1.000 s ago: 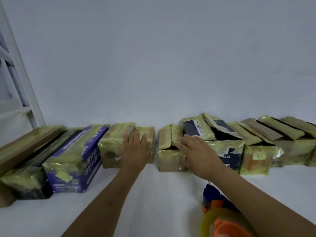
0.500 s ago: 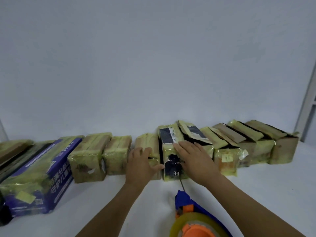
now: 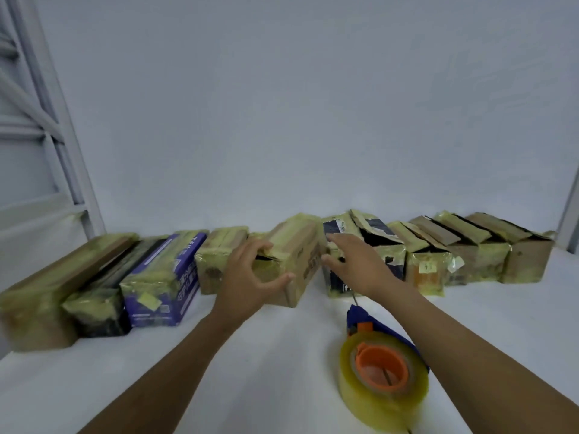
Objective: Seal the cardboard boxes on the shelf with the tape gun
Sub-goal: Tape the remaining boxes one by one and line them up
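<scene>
A row of taped cardboard boxes lines the back of the white shelf (image 3: 282,364). My left hand (image 3: 247,277) grips the near end of a small brown box (image 3: 297,255), which is pulled forward and tilted out of the row. My right hand (image 3: 354,264) hovers just right of that box with fingers spread, in front of a dark printed box (image 3: 338,233) whose flap stands up. The tape gun (image 3: 382,361), blue with an orange hub and a yellowish clear roll, lies on the shelf under my right forearm.
A purple box (image 3: 169,277) and larger brown boxes (image 3: 47,292) sit at the left. Several boxes with raised flaps (image 3: 470,245) stand at the right. A white shelf frame (image 3: 47,120) rises at the left, another upright (image 3: 570,220) at the right edge.
My left hand has taken hold of the small brown box and drawn it forward and out of the row. My right hand lifted off the dark box and opened.
</scene>
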